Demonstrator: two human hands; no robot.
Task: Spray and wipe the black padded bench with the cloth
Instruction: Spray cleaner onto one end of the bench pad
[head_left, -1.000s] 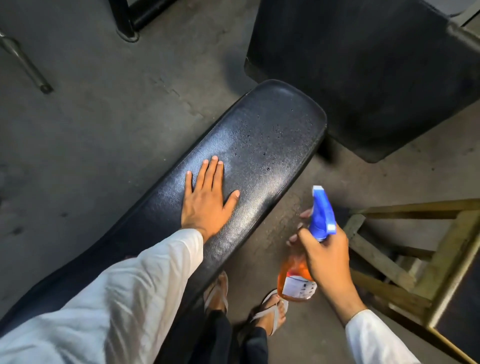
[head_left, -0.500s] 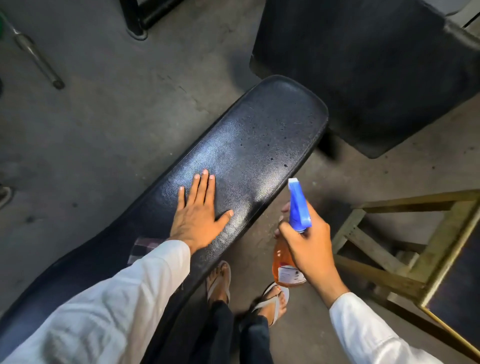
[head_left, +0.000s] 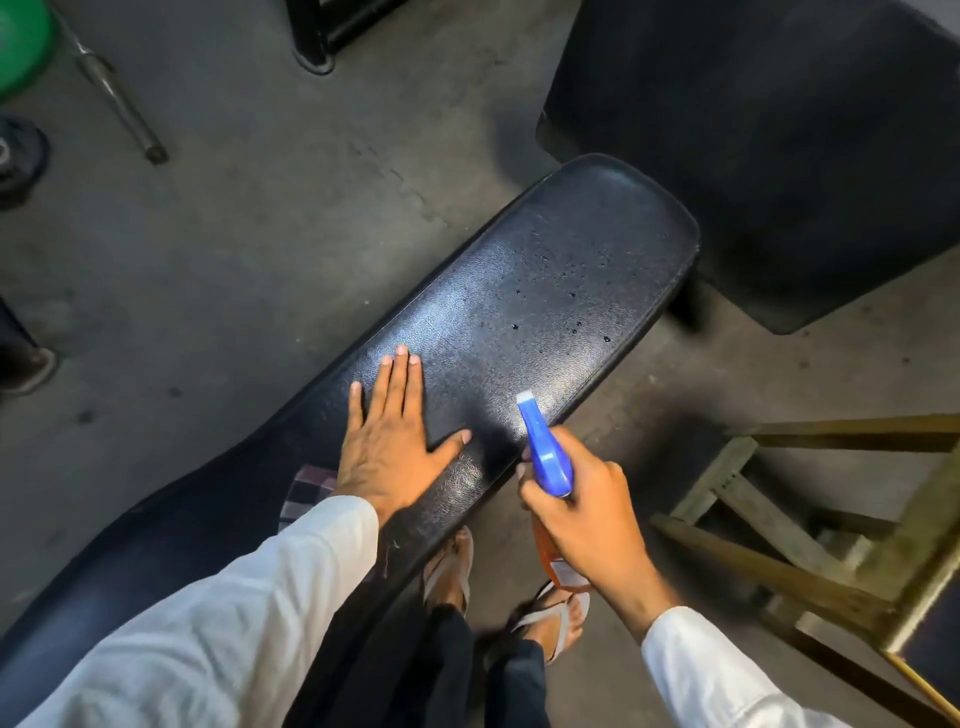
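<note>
One hand aims spray bottle over bench.

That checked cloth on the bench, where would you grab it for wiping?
Judging by what shows, pinch the cloth's exposed corner on the far side of the left hand's wrist, coming from above. The rest is hidden under the sleeve, and it lies flat on the bench, so only that edge offers purchase.
</note>
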